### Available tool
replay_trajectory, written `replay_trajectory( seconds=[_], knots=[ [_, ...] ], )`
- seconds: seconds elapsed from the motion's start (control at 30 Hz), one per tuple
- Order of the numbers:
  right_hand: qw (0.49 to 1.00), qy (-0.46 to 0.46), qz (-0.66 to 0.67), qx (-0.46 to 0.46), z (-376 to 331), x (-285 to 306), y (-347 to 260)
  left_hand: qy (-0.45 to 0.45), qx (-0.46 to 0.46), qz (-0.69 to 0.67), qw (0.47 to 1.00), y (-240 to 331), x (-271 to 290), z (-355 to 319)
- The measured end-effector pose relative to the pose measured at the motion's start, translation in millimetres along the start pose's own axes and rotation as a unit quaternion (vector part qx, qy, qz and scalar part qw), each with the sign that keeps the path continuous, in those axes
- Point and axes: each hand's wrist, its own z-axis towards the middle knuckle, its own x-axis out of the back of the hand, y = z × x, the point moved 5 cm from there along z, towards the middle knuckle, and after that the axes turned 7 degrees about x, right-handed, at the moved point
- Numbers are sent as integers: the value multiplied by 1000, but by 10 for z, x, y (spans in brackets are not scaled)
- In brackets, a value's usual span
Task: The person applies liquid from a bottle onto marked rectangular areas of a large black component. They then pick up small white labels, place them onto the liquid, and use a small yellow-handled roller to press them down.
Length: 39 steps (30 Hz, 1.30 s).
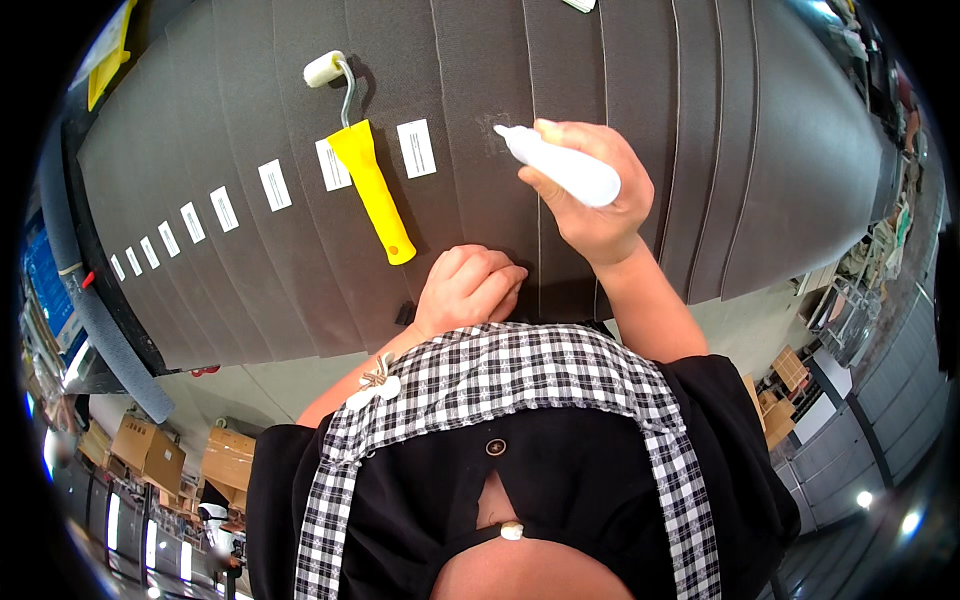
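My right hand (610,190) is wrapped round a white squeeze bottle (565,170), tilted with its narrow nozzle pointing left. The tip is over a faint smeared patch (492,138) on a dark brown leather-like sheet (480,60); whether it touches cannot be told. My left hand (470,287) rests at the near edge of the sheets, fingers curled closed, with nothing visible in them. To its left lies a small paint roller with a yellow handle (372,190) and a cream roller head (323,69), partly covering one of the white labels (417,149).
Overlapping brown sheets fan across the table. Several more white labels (275,185) run in a row to the left. A grey padded roll (100,290) edges the left side. Cardboard boxes (148,455) stand on the floor behind left, with clutter (850,305) at right.
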Motion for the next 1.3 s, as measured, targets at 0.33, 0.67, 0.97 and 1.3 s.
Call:
replay_trajectory(
  seconds=[0.33,0.67,0.97,1.3],
  knots=[
    [1000,10,-17,4,53,36,4,-2,-3,-1,1000,2,17,13],
    [1000,-16,-13,-23,-88,91,-149,-6,9,-16,1000,-2,14,12],
    [999,-32,15,-17,-134,4,-159,-5,4,-14,1000,9,9,15],
    [999,-29,-15,-19,-136,114,-140,-2,3,-15,1000,7,7,29]
  ],
)
